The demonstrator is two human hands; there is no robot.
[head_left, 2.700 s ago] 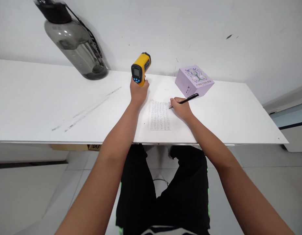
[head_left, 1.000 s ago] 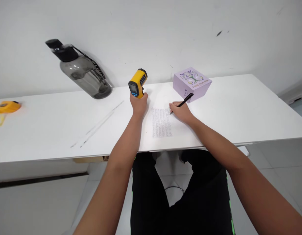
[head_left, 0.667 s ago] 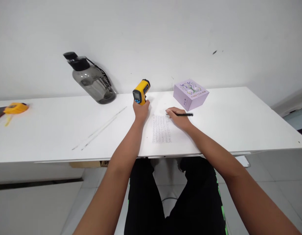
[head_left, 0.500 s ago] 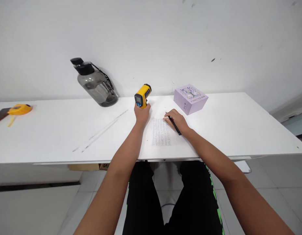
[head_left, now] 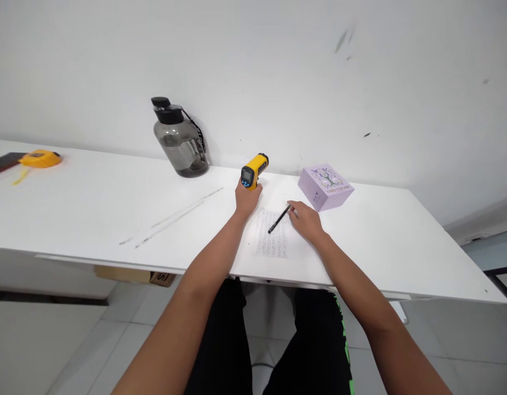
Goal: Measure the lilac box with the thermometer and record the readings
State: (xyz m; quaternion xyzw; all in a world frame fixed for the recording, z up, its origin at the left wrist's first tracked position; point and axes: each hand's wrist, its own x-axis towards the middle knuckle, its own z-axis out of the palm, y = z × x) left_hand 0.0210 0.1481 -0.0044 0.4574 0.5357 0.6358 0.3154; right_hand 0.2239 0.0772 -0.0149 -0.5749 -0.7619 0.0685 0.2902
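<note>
My left hand (head_left: 247,198) is wrapped round the handle of a yellow and black infrared thermometer (head_left: 254,170), held upright with its small screen facing me. My right hand (head_left: 306,220) pinches one end of a black pen (head_left: 279,219) between the fingertips. The pen slants down to the left, across a white sheet (head_left: 271,244) filled with rows of faint writing. Whether the pen touches the sheet, I cannot tell. Just beyond my right hand stands a lilac box (head_left: 327,186) with a printed tree on its lid.
On the white table (head_left: 175,230), a grey see-through bottle (head_left: 181,145) with a black cap stands by the wall. A yellow tape measure (head_left: 41,159) and a dark flat object (head_left: 6,162) lie far left. Dark streaks mark the tabletop. A cardboard box (head_left: 125,274) is underneath.
The pen has swung round in my right hand, from pointing down to the right to pointing down to the left. My left hand keeps its hold on the thermometer. The view has tilted.
</note>
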